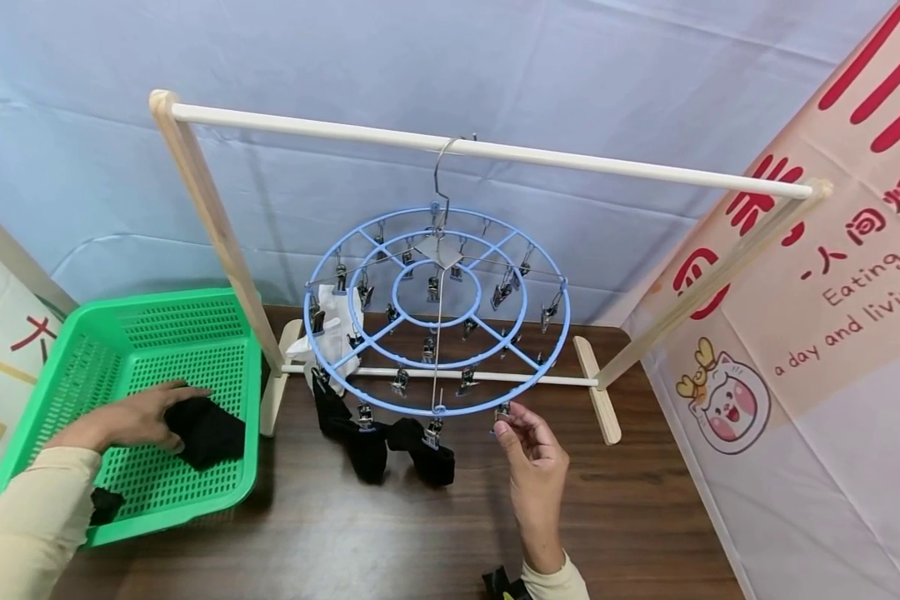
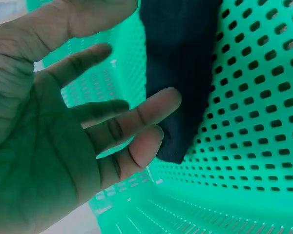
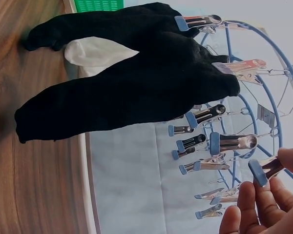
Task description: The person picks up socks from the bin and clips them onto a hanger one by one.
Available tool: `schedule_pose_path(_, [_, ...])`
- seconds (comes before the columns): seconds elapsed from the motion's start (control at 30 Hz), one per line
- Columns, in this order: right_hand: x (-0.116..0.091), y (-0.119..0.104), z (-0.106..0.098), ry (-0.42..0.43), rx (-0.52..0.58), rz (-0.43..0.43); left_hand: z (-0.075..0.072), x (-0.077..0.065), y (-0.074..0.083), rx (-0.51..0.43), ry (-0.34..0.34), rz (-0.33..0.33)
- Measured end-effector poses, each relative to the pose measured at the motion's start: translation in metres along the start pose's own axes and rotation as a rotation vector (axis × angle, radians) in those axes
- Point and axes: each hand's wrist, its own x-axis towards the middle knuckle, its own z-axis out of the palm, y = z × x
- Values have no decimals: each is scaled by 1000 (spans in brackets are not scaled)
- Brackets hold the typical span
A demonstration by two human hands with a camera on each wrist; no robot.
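Observation:
Inside the green basket, my left hand (image 1: 138,417) is at a black sock (image 1: 208,433). In the left wrist view its fingers (image 2: 154,109) are spread and loosely bent, with the sock (image 2: 180,63) just past the fingertips. My right hand (image 1: 536,458) pinches a metal clip (image 3: 266,169) with blue tips between thumb and fingers, at the front right of the round blue hanger (image 1: 487,407). Nothing is seen in that clip. Black socks (image 3: 136,73) hang from clips left of my right hand, and white socks (image 1: 337,333) hang farther back on the left.
The hanger hooks over a white rod (image 1: 607,165) on a wooden stand (image 1: 202,200). The green basket (image 1: 251,400) stands left of it on a brown table (image 1: 307,525), with another dark piece of cloth (image 1: 107,505) in its near corner. Several clips dangle from the rings.

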Motion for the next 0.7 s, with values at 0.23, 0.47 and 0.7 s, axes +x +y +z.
schedule_pose_path(0.23, [0,0,1,-7,-9,-4,14,10,1,-11,-78,-32])
schedule_pose_path(0.47, [-1,1,1,-16,-9,-11,19,18,0,76,-53,-107])
schedule_pose_path(0.7, [-1,1,0,-4,-14,1,15,20,2,243,-37,-52])
